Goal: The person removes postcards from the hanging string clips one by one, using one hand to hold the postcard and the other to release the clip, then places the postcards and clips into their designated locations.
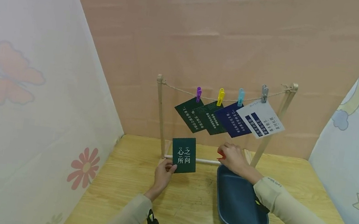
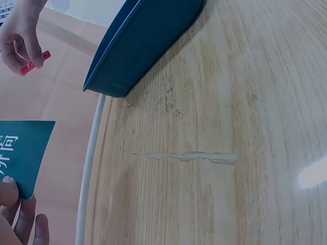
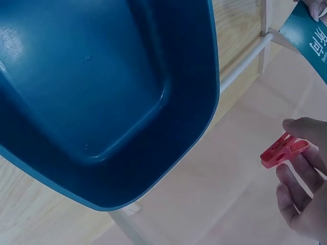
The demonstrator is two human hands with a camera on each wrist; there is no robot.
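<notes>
A dark green card (image 1: pixel 184 154) with white characters is pinched at its lower left corner by my left hand (image 1: pixel 163 174). My right hand (image 1: pixel 233 158) holds a red clothespin (image 3: pixel 284 150) between thumb and fingers, above the far end of the blue basin (image 1: pixel 241 208). Behind both hands a string (image 1: pixel 179 89) runs between two wooden posts. From it hang two green cards, a navy card (image 1: pixel 233 120) and a white card (image 1: pixel 261 119). Purple, yellow, light blue and grey clothespins (image 1: pixel 264 94) grip them by their upper corners.
The basin stands on the wooden table (image 1: pixel 186 212), right of the middle, and its visible inside is bare. A white rod (image 1: pixel 207 162) joins the bottoms of the posts (image 1: pixel 161 117). Printed cloth walls rise at the left and right, with a plain backdrop behind.
</notes>
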